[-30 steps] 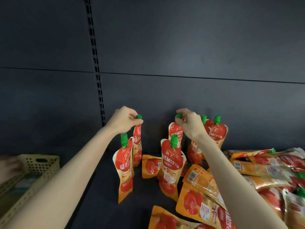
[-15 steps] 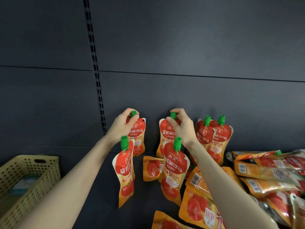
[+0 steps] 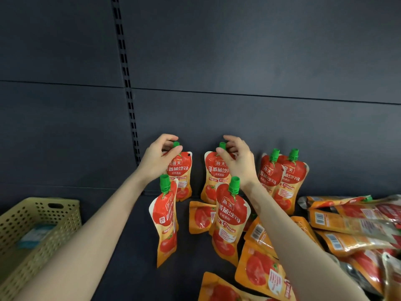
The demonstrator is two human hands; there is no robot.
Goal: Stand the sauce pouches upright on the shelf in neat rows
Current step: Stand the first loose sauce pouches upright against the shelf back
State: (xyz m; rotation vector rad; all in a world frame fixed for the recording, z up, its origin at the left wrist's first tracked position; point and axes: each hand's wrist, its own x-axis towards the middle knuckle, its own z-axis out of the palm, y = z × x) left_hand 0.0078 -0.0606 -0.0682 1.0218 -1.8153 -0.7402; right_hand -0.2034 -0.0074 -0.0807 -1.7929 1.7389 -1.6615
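Observation:
Red-and-orange sauce pouches with green caps stand on the dark shelf (image 3: 132, 253). My left hand (image 3: 159, 161) pinches the cap of an upright pouch (image 3: 182, 177) against the back wall. The fingers and thumb of my right hand (image 3: 238, 164) curl round the cap of a second upright pouch (image 3: 213, 177) beside it. Two more pouches (image 3: 282, 177) stand to the right at the back. In front of these, one pouch (image 3: 166, 220) stands turned sideways and another (image 3: 230, 218) faces me. Both back pouches show their labels.
A pile of pouches (image 3: 351, 227) lies flat on the right half of the shelf, and one lying pouch (image 3: 200, 216) sits between the rows. A beige perforated basket (image 3: 43, 216) stands at the left. A slotted upright (image 3: 128, 83) runs up the back wall.
Both hands have turned their back pouches from side-on to label-forward and set them closer to the back wall. The view has shifted slightly.

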